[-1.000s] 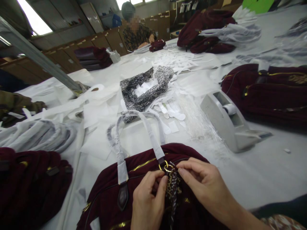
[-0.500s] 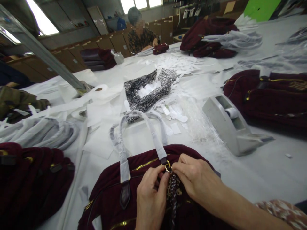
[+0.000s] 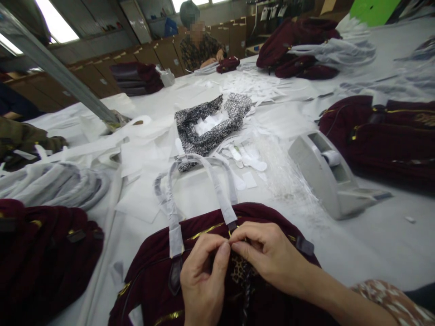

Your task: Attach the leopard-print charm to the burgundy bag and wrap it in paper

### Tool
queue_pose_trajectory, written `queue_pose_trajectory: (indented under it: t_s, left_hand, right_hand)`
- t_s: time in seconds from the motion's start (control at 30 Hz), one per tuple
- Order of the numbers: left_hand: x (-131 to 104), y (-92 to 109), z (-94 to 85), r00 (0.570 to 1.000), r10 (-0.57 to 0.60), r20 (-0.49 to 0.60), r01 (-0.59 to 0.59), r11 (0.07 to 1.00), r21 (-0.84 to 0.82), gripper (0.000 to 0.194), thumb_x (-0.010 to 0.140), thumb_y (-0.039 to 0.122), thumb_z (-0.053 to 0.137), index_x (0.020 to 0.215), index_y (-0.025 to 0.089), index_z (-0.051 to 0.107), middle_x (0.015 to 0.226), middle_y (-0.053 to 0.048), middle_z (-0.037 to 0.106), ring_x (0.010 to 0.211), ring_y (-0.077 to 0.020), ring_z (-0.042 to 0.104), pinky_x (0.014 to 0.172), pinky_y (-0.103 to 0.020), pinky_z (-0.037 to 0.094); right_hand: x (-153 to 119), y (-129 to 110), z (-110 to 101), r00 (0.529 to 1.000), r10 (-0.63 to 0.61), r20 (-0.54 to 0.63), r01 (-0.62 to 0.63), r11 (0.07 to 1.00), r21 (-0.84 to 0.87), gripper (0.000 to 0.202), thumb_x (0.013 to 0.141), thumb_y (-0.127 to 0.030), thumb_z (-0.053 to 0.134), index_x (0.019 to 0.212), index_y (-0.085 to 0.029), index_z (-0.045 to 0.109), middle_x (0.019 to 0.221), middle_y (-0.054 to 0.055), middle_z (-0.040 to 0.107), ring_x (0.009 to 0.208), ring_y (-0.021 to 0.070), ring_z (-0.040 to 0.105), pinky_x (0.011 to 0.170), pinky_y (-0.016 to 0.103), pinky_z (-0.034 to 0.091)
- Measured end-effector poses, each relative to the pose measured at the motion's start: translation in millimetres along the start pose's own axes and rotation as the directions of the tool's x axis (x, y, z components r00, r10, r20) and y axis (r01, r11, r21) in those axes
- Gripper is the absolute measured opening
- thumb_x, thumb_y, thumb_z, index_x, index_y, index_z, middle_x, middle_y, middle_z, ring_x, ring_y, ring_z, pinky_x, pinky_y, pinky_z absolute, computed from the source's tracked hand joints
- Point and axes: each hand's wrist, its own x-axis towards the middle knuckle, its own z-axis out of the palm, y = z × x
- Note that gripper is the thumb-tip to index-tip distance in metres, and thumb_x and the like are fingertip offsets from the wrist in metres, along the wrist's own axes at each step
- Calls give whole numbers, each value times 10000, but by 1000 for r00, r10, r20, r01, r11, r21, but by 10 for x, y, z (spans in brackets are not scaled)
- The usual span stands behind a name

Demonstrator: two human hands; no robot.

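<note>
A burgundy handbag (image 3: 149, 271) with gold zips lies before me. Its two handles (image 3: 213, 183), wrapped in pale film, stand up toward the far side. At the foot of the right-hand handle, my left hand (image 3: 204, 274) and my right hand (image 3: 268, 246) meet in a fingertip pinch. A sliver of gold ring (image 3: 230, 233) shows beside my right fingers, which cover most of it. What lies between the left fingertips is hidden. Below the hands a dark braided cord (image 3: 245, 299) hangs over the bag's front, beside a gold patterned emblem (image 3: 239, 270).
A grey tape dispenser (image 3: 340, 190) stands to the right, near another burgundy bag (image 3: 390, 140). Beyond my bag is a black-and-white fabric container (image 3: 210, 145) holding white pieces. Burgundy bags (image 3: 50, 253) are stacked at left. A person (image 3: 200, 50) works across the table.
My fingertips have come together and shifted slightly left, covering the gold ring that showed between them before. The left hand has turned a little outward. The bag has stayed in place.
</note>
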Motion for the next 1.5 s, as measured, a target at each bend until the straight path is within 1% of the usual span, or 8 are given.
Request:
queue_pose_trajectory:
  t_s: [0.2, 0.33, 0.47, 0.67, 0.83, 0.97, 1.23, 1.5]
  left_hand:
    - [6, -65, -16, 999, -51, -18, 54, 964, 260, 69, 822, 263, 538, 808, 216, 586, 803, 12, 601, 771, -143, 555, 727, -252, 421]
    - [15, -116, 5, 997, -10, 79, -26, 896, 443, 90, 822, 292, 526, 826, 227, 589, 859, -19, 582, 871, -195, 534, 794, -328, 412]
    - [46, -80, 46, 976, -108, 187, 0, 867, 499, 119, 834, 311, 493, 871, 240, 581, 873, -25, 566, 898, -215, 513, 810, -373, 400]
    - [132, -18, 65, 942, -245, 230, 129, 897, 424, 80, 820, 291, 503, 830, 224, 545, 849, -5, 561, 857, -187, 507, 781, -340, 394]
    - [161, -43, 55, 935, -267, 235, 198, 940, 278, 107, 796, 256, 526, 899, 239, 550, 867, 22, 603, 817, -148, 538, 766, -279, 399]
    - [181, -65, 53, 921, -301, 247, 232, 934, 272, 136, 819, 319, 487, 862, 229, 580, 715, 32, 609, 668, -134, 546, 630, -243, 387]
    - [159, -61, 31, 947, -201, 251, 124, 948, 292, 108, 790, 294, 511, 745, 207, 555, 705, 24, 593, 652, -135, 518, 616, -243, 365]
    - [135, -112, 9, 962, -144, 230, 99, 976, 196, 163, 732, 151, 496, 826, 226, 608, 773, 23, 634, 708, -144, 527, 634, -241, 372]
  right_hand:
    - [-54, 102, -13, 959, 259, -114, -257, 966, 31, 176, 841, -305, 525, 820, -198, 663, 631, -31, 617, 551, 98, 528, 486, 198, 382]
    - [-113, 135, -46, 964, 134, -231, -169, 976, -141, 147, 841, -211, 515, 850, -215, 662, 765, -24, 656, 672, 103, 583, 641, 206, 433]
    - [-124, 159, -48, 970, 95, -223, -141, 969, -202, 191, 830, -161, 518, 925, -250, 659, 806, -34, 667, 701, 99, 602, 672, 205, 440]
    - [-58, 80, -25, 944, 156, -290, -186, 979, -79, 155, 820, -197, 547, 913, -247, 661, 767, -48, 682, 672, 92, 613, 633, 180, 453]
    - [16, -21, -28, 984, 43, -174, -93, 952, -293, 190, 848, -173, 496, 828, -234, 675, 729, -25, 638, 670, 101, 575, 641, 211, 415]
    - [55, -81, -30, 999, 7, -44, -26, 891, -453, 219, 847, -146, 479, 826, -222, 683, 649, -15, 588, 626, 110, 545, 584, 225, 374]
    - [74, -135, 25, 996, 38, -77, -68, 892, -447, 228, 810, -164, 485, 780, -213, 706, 700, 1, 661, 634, 123, 582, 610, 220, 406]
    - [64, -163, -43, 986, 160, -51, -154, 744, -651, 232, 707, -131, 452, 554, -174, 620, 514, -3, 602, 497, 120, 538, 485, 218, 316]
